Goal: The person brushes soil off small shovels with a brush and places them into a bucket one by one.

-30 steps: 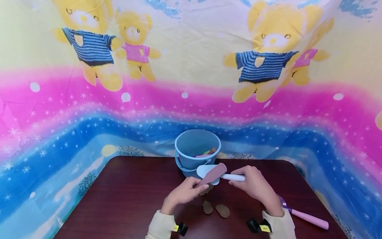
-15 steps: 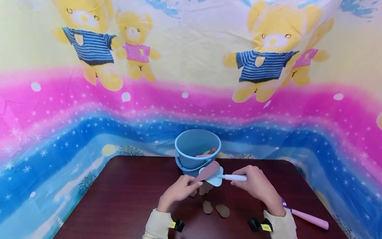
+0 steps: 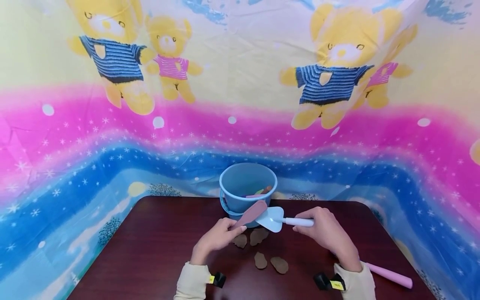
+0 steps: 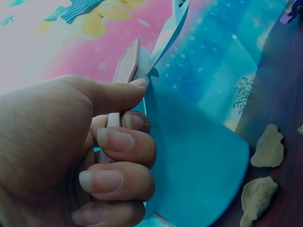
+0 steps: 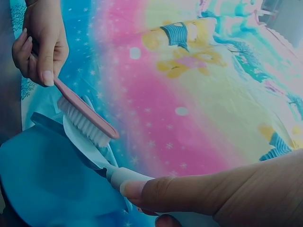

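My left hand (image 3: 215,238) grips a pink brush (image 3: 254,212) by its handle, thumb along the top. White bristles (image 5: 85,124) face down onto the blade of a small light-blue trowel (image 3: 273,219). My right hand (image 3: 325,232) holds that trowel by its pale handle (image 5: 135,178), with the blade pointing left. Both tools are up in front of a blue bucket (image 3: 247,177). Below them, several flat brown stone-like pieces (image 3: 258,236) lie on the table. In the right wrist view the bristles overlap the blade's upper face.
Assorted colourful items (image 3: 258,193) lie inside the bucket, whose handle hangs at its front left. A pink-handled tool (image 3: 390,276) lies by my right wrist, its other end hidden. The dark red table (image 3: 150,250) backs onto a printed bear cloth (image 3: 240,137).
The brush has slid left across the trowel's blade, from near the handle toward the tip. My left hand has moved left, my right hand slightly right, uncovering brown pieces below.
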### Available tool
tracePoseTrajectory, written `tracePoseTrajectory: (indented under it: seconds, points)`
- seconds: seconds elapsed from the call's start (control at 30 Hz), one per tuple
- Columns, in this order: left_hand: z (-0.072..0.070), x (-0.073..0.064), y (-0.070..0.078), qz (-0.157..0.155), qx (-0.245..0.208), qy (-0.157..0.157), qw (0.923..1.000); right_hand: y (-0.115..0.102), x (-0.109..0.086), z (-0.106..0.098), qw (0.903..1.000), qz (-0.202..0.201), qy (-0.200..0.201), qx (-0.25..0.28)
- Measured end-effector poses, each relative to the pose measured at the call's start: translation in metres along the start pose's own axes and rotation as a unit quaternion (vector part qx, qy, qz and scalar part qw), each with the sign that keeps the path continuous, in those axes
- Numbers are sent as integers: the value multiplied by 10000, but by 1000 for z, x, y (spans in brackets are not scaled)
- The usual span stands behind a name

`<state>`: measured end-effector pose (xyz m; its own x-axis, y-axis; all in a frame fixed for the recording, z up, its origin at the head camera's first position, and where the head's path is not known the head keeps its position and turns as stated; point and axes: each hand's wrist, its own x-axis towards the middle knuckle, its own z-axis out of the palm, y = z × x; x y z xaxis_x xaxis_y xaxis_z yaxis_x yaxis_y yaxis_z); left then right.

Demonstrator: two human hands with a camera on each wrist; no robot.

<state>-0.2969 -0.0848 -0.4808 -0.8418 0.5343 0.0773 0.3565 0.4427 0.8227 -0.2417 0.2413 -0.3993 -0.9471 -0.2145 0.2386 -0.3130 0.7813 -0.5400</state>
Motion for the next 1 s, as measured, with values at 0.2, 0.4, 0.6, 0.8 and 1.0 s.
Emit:
tracePoseTrajectory:
  seconds: [0.2, 0.4, 0.6, 0.8, 1.0]
  points:
    - [-5, -2, 0, -43, -74, 43, 10000, 2, -1, -3, 10000, 45, 34, 13]
    - [-6, -2, 1, 66, -258, 59, 9996, 0, -1, -3, 9999, -65, 80, 56]
    - [4, 4, 11, 366, -352, 14, 9987, -2, 0, -2, 9999, -86, 87, 30]
    - [20, 8, 22, 489, -602, -262, 9966, -5, 2, 2, 10000, 3, -20, 79]
    - [33, 10, 26, 444, -752, -448, 9952, -10, 2, 5, 10000, 3, -24, 43]
